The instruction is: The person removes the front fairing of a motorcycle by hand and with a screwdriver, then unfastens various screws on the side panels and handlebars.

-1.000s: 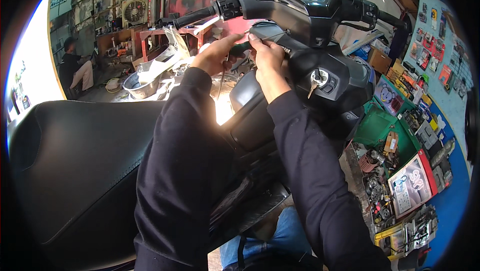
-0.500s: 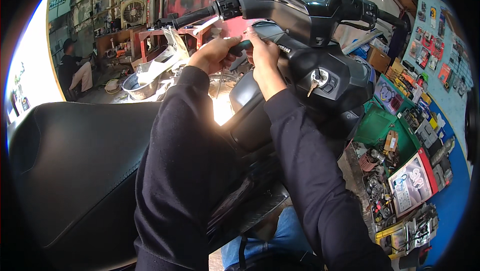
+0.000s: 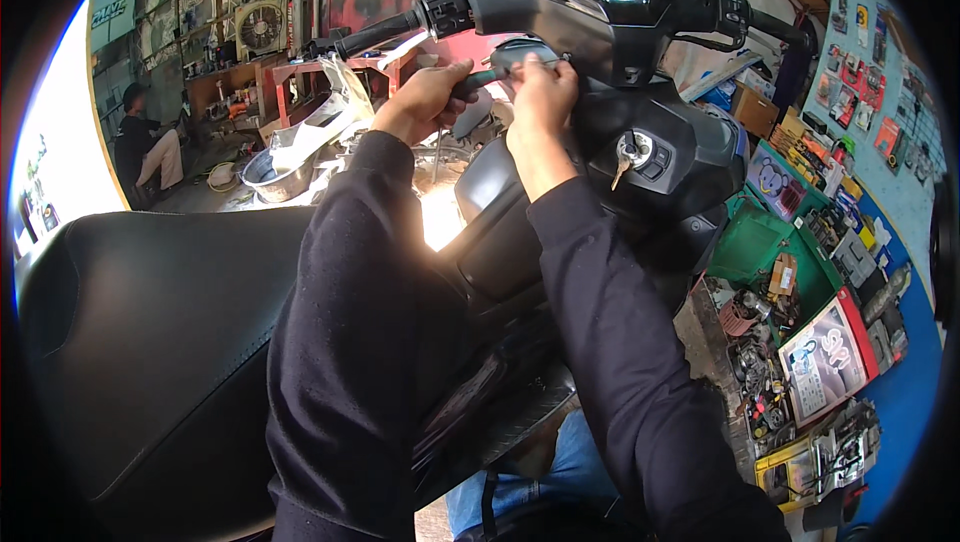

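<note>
Above the front body of a black scooter (image 3: 600, 42), my left hand (image 3: 425, 100) is closed round the dark green handle of what looks like a screwdriver (image 3: 483, 80). My right hand (image 3: 543, 97) pinches the tool's thin shaft, just right of the handle. The tip is hard to make out. Both hands are in front of the handlebar's middle, left of the ignition lock, where a key (image 3: 621, 167) sits. The black seat (image 3: 180, 322) stretches out to the left of my arms.
At the back left a person (image 3: 150, 142) sits low, near a metal basin (image 3: 277, 177) and white panels. A red bench (image 3: 290, 77) stands behind. On the right are a green toolbox (image 3: 765, 242), a crate of parts (image 3: 790, 472) and a pegboard (image 3: 870, 72) with hung packages.
My right hand has slid right, away from the handle and along the shaft, so the two hands are farther apart. My left hand keeps its hold. The view has shifted slightly.
</note>
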{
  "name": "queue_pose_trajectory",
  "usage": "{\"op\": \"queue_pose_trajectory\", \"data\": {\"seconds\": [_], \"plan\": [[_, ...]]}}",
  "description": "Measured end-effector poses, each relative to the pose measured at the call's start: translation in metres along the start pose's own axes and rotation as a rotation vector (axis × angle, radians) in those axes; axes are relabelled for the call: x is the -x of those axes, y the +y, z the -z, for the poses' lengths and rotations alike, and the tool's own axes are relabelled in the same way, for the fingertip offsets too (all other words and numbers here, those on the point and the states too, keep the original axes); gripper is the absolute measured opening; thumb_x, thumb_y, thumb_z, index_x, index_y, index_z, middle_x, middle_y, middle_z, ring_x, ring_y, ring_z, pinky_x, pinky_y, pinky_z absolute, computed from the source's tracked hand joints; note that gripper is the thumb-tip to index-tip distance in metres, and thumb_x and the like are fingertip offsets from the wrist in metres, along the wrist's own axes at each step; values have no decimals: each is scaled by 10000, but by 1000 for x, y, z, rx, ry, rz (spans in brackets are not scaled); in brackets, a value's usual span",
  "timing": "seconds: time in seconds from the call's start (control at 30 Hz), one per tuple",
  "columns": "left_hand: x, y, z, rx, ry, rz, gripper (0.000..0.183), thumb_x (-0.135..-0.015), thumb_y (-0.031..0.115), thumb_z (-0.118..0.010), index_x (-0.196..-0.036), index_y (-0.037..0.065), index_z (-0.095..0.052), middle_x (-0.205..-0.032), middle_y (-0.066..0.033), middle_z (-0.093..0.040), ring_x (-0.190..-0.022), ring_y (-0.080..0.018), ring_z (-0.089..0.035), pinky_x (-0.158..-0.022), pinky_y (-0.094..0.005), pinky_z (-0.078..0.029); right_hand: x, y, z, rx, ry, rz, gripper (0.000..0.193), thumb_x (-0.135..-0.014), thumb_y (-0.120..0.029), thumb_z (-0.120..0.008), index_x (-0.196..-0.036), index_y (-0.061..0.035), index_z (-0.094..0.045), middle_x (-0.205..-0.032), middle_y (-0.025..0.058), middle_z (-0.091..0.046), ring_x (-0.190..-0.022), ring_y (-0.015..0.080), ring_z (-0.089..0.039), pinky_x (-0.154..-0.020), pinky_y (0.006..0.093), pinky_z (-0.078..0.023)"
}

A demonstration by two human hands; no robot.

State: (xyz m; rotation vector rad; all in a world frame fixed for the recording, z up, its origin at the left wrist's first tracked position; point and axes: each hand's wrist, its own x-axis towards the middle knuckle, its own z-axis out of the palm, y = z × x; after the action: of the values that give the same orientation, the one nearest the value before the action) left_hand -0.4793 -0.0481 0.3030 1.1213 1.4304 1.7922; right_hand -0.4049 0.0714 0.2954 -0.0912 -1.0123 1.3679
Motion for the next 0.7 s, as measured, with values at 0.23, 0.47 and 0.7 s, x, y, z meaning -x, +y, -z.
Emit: {"op": "queue_pose_trajectory", "data": {"seconds": [0.23,0.47,0.7], "plan": [[2,5,1,-13,117,134,419,-965,461,-433,-798,92,-542,-618,16,-495,-445,-54,-364,-360,-220,-222,-15,-47,-22,-337,498,-563,242,-947,-208,-465,-995,3,-575,-914,83,-667,-693,172,-620,-613,295,-465],[5,14,10,51,-158,71,136,-901,254,-533,-879,121,-540,-743,23,-496,-581,-58,-421,-482,-213,-326,-32,-40,-25,-341,584,-520,263,-919,-72,-394,-864,101,-585,-812,167,-668,-650,259,-668,-552,334,-545],[10,10,6,85,11,42,213,-927,265,-527,-863,74,-597,-700,24,-539,-536,-38,-422,-429,-199,-276,-11,-44,-29,-103,581,-420,264,-865,-127,-561,-768,108,-635,-703,171,-667,-569,245,-666,-457,341,-542]]}}
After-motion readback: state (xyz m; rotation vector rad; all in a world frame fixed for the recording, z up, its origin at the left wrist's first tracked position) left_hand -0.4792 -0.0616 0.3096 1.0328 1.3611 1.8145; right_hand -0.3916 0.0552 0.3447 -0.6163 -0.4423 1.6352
